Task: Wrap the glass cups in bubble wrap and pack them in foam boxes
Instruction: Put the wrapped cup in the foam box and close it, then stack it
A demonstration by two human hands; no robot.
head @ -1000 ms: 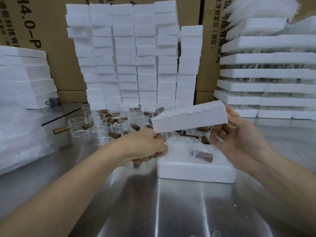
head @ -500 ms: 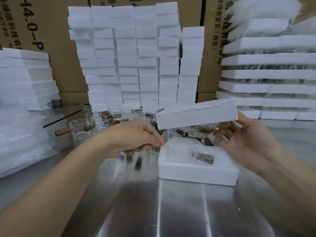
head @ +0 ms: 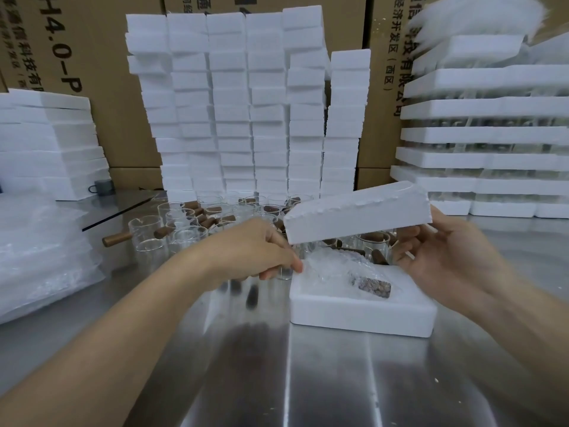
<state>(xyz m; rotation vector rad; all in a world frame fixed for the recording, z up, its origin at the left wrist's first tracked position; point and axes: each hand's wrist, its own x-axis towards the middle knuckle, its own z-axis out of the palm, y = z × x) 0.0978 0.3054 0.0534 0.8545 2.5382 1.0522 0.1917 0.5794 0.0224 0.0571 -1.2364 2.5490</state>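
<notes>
Fingers (head: 407,233) of the right hand (head: 455,260) curl under the right end of a foam lid (head: 357,215), with the thumb up behind it. They grip the lid so it hangs tilted, left end lower, above the foam box (head: 363,315). The left hand (head: 255,251) has its fingers curled, tips at the left edge of the wrapped cup (head: 335,269). I cannot tell whether they pinch the wrap or only touch it.

That cup lies on its side in the hollow of the box, cloudy under bubble wrap, its brown handle showing through at the right. The box sits on a shiny steel table (head: 308,380).

Just behind it stand bare glass cups (head: 181,224) with brown handles, crowded together. A pile of bubble wrap sheets (head: 37,257) lies at the far left. White foam stacks (head: 246,103) rise along the back and on both sides.

Brown cartons (head: 101,87) stand behind them. The left one is printed "4.0-P" beside the characters "科技有". The right one carries "(西区)" in a vertical line, the rest partly hidden.
</notes>
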